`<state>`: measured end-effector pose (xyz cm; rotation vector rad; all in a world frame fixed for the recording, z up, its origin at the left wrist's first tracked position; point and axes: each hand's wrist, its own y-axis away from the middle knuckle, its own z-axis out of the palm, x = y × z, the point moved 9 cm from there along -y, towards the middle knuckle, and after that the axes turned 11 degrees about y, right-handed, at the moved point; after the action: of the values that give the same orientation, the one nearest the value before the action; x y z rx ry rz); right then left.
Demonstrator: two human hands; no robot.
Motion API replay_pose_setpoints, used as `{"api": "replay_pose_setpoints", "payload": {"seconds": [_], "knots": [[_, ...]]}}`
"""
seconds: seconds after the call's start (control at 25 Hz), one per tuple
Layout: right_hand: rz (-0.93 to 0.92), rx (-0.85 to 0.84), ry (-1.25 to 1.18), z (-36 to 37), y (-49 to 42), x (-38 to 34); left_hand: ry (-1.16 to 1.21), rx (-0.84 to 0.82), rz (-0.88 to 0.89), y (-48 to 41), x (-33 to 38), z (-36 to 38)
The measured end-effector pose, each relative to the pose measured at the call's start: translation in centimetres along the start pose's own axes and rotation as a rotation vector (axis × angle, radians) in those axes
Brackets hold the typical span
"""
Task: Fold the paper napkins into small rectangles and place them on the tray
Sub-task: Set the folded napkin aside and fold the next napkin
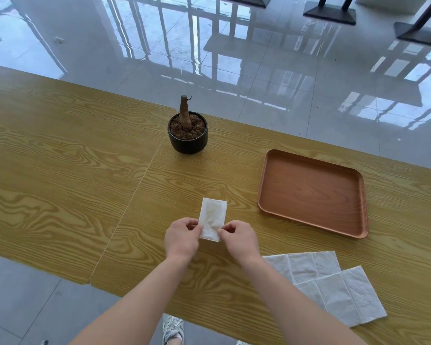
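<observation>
A white paper napkin [213, 216], folded into a narrow rectangle, lies on the wooden table in front of me. My left hand [182, 239] pinches its near left edge and my right hand [239, 239] pinches its near right edge. A brown rectangular tray [311, 215] sits to the right of the napkin with nothing on it. Two unfolded white napkins [331, 285] lie overlapping at the near right, by the table's front edge.
A small black pot [187, 138] with soil and a bare stump stands behind the napkin. The yellow wood-grain table [72, 170] has a seam running diagonally through it. Glossy tiled floor and dark table bases [330, 12] lie beyond. A shoe [172, 331] shows below the table edge.
</observation>
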<state>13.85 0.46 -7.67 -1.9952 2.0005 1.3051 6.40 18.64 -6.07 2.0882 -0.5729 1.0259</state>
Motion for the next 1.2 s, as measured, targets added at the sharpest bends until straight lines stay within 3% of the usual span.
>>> {"api": "replay_pose_setpoints", "payload": {"seconds": [0.64,1.2], "knots": [[0.044,0.045,0.145,-0.3,-0.7,-0.2,-0.128,-0.073,0.039,-1.9,0.2,0.8],[0.044,0.048,0.093,-0.4,-0.9,0.2,-0.166,-0.063,0.119,-1.5,0.4,0.6]]}}
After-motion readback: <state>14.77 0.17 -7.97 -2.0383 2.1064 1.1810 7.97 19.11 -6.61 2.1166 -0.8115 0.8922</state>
